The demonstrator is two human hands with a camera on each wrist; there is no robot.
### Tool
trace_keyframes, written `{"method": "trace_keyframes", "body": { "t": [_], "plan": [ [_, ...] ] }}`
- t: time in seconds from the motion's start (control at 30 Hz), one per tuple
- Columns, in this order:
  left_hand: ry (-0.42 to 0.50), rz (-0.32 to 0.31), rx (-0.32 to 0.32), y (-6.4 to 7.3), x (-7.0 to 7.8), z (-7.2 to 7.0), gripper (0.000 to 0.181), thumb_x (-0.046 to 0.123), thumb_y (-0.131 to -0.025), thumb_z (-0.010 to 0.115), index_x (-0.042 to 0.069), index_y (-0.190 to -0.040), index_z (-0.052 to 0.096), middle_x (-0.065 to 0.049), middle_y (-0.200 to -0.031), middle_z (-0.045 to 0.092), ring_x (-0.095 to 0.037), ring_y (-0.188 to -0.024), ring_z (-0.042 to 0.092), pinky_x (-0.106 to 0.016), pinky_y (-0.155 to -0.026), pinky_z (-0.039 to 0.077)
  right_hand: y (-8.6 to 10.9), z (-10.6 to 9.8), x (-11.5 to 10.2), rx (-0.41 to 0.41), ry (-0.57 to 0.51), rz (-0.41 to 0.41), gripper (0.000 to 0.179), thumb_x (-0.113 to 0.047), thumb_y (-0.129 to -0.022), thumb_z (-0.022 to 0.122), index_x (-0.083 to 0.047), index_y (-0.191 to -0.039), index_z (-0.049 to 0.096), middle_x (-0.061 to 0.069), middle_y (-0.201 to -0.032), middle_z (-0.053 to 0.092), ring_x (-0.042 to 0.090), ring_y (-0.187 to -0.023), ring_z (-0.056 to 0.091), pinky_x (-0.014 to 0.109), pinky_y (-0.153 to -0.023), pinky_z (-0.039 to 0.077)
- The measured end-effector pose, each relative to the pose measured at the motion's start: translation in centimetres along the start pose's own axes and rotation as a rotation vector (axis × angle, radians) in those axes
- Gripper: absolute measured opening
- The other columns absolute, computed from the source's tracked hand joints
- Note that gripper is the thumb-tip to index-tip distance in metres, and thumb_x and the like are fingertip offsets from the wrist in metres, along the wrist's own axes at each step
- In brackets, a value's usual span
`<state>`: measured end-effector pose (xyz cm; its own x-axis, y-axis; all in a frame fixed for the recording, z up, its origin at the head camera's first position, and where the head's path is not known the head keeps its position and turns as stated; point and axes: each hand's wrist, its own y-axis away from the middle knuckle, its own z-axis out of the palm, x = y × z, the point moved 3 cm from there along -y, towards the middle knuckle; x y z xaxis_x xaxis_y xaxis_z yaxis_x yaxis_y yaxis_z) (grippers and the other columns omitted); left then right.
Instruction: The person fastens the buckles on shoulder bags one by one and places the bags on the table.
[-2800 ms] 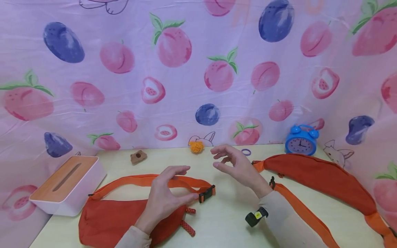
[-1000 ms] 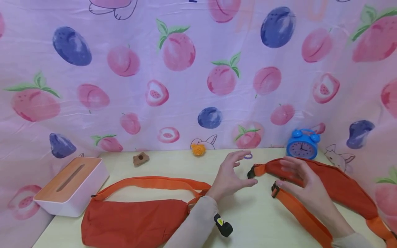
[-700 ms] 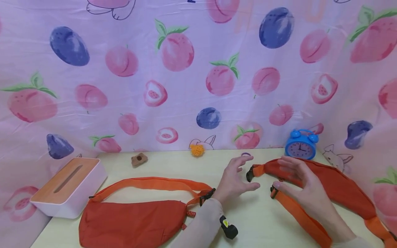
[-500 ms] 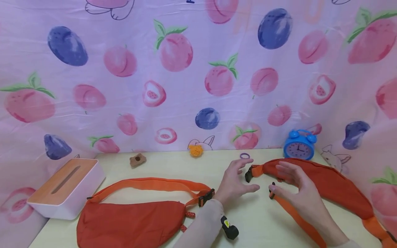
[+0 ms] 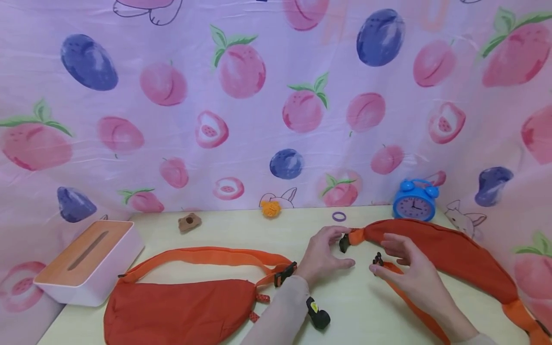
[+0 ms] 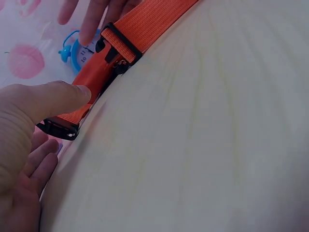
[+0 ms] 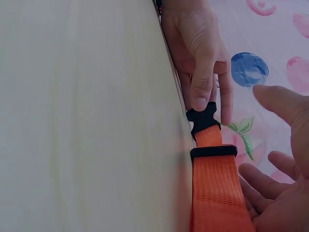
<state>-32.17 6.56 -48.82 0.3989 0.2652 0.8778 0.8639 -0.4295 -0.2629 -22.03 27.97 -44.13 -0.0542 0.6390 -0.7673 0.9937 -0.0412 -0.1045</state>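
A red waist bag (image 5: 448, 254) lies on the right of the table, its orange strap (image 5: 416, 306) unfastened. My left hand (image 5: 321, 254) is beside one black buckle half (image 5: 344, 243), fingers and thumb spread apart. In the left wrist view, the thumb stands in front of that strap end, with a gap to the fingers. My right hand (image 5: 411, 270) hovers over the loose strap, its thumb near the other buckle half (image 5: 377, 259). The right wrist view shows this buckle prong (image 7: 203, 116) between the hands, with right fingers (image 7: 263, 181) parted from the strap.
A second red waist bag (image 5: 181, 311) with a fastened buckle (image 5: 285, 274) lies on the left. Near it stands a tissue box (image 5: 88, 263). Along the back are a brown piece (image 5: 189, 222), an orange ball-like item (image 5: 270, 209), a purple ring (image 5: 339, 216) and a blue alarm clock (image 5: 415, 201).
Both hands have moved right, the left from above the left bag, to the right bag's buckle halves. Lately the right hand has shifted slightly left and down, and the left fingers have reached the near buckle.
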Motion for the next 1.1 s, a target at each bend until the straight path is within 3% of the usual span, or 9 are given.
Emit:
{"method": "trace_keyframes", "body": {
  "t": [0.17,0.3,0.43,0.63,0.83,1.1],
  "plan": [
    [-0.063,0.026,-0.004,0.0,-0.1,-0.3,0.066,0.009,-0.083,0.100,0.017,-0.143,0.074,0.002,-0.142,0.072,-0.014,-0.131,0.067,-0.028,-0.116,0.053,-0.1,0.4,0.6,-0.009,0.025,0.007,0.084,-0.040,-0.095,0.092,-0.014,-0.161,0.048,0.020,-0.149,0.067,0.040,-0.135,0.066,0.061,-0.111,0.056],
    [-0.115,-0.008,0.004,0.0,-0.3,-0.3,0.064,0.011,-0.083,0.100,0.021,-0.142,0.075,0.006,-0.140,0.073,-0.011,-0.125,0.066,-0.027,-0.113,0.054,-0.1,0.4,1.0,-0.002,0.052,0.001,0.071,-0.031,-0.095,0.092,-0.012,-0.152,0.054,0.018,-0.141,0.072,0.039,-0.129,0.070,0.057,-0.105,0.061],
    [-0.112,-0.042,0.007,0.0,-0.3,-0.1,0.064,0.011,-0.084,0.099,0.025,-0.141,0.076,0.009,-0.138,0.071,-0.008,-0.122,0.065,-0.026,-0.112,0.054,-0.1,0.3,1.2,0.006,0.083,0.010,0.059,-0.029,-0.095,0.093,-0.012,-0.141,0.059,0.013,-0.132,0.076,0.038,-0.124,0.071,0.057,-0.103,0.062],
    [-0.061,-0.045,0.010,-0.1,-0.4,0.0,0.060,0.006,-0.083,0.098,0.027,-0.136,0.078,0.014,-0.130,0.071,-0.004,-0.118,0.066,-0.024,-0.110,0.054,-0.4,0.3,1.4,-0.034,0.113,0.076,0.041,-0.020,-0.097,0.090,-0.012,-0.130,0.067,0.006,-0.122,0.076,0.036,-0.122,0.068,0.061,-0.106,0.059],
    [-0.058,-0.039,0.013,0.0,-0.6,0.2,0.055,0.006,-0.083,0.099,0.028,-0.130,0.078,0.019,-0.124,0.069,-0.001,-0.113,0.064,-0.023,-0.109,0.054,-0.4,0.5,1.5,-0.038,0.133,0.086,0.038,-0.015,-0.095,0.091,-0.012,-0.125,0.069,0.005,-0.120,0.076,0.035,-0.119,0.069,0.061,-0.105,0.060],
    [-0.063,-0.015,0.051,0.1,-0.4,0.1,0.050,0.010,-0.081,0.101,0.028,-0.118,0.072,0.015,-0.110,0.065,-0.006,-0.103,0.061,-0.023,-0.099,0.056,-0.5,0.5,1.4,-0.033,0.136,0.104,0.039,-0.017,-0.093,0.093,-0.013,-0.123,0.067,0.005,-0.120,0.076,0.031,-0.115,0.069,0.057,-0.103,0.062]
  ]
}}
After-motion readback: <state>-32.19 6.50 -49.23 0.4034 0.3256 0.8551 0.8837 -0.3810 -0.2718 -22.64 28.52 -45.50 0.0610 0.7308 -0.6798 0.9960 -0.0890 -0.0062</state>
